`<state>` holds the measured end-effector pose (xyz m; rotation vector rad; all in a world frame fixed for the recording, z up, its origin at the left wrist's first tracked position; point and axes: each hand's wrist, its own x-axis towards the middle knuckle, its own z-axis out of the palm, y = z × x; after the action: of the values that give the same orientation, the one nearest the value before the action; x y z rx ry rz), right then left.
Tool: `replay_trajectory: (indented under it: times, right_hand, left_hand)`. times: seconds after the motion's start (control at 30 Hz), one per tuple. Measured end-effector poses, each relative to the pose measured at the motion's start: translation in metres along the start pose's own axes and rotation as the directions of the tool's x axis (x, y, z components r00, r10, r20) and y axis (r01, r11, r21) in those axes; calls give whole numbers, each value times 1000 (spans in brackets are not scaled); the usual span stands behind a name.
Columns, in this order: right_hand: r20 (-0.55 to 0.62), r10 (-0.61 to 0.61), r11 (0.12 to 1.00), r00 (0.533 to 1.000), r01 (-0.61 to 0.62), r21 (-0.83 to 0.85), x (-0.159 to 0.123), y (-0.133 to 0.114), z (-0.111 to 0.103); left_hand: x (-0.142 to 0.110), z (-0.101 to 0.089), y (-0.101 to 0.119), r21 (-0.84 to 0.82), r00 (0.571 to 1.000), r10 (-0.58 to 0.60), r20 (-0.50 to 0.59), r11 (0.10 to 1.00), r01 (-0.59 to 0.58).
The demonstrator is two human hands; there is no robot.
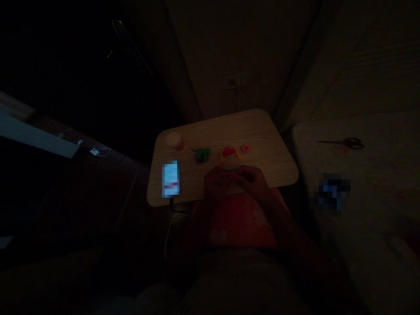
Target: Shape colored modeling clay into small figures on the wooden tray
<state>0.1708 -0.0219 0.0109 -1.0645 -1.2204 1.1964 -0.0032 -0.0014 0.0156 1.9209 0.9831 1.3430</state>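
Observation:
The scene is very dark. My left hand [216, 183] and my right hand [252, 180] meet at the near edge of a small wooden table [262, 131], fingers curled together around something small that I cannot make out. Just beyond them on the table lie a green clay shape [201, 154], an orange and red clay figure [229, 153] and a small pink clay flower [245, 148]. A small pink tub [175, 141] stands at the table's left.
A lit phone [170, 178] lies on the table's left near corner, with a cable running down from it. Scissors [348, 143] lie on the pale bed or sofa at right. A wall socket [235, 80] is behind the table.

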Motion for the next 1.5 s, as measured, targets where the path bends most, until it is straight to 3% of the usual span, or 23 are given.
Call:
replay_trajectory:
  times: [0.4, 0.7, 1.1, 1.5]
  right_hand:
    - [12, 43, 998, 999, -44, 39, 0, -2, -2]
    - [-20, -51, 998, 999, 51, 27, 0, 1, -1]
    - [-16, -120, 991, 993, 118, -64, -1, 3, -2]
    - [-15, -183, 976, 983, 180, -118, -3, 5, 0]
  left_hand:
    - [-1, 0, 7, 0, 999, 29, 34, 1000, -30]
    - [0, 0, 3, -15, 1000, -9, -30, 1000, 9]
    - [0, 0, 6, -49, 997, -71, 23, 996, 72]
    - [-1, 3, 4, -47, 1000, -9, -9, 999, 9]
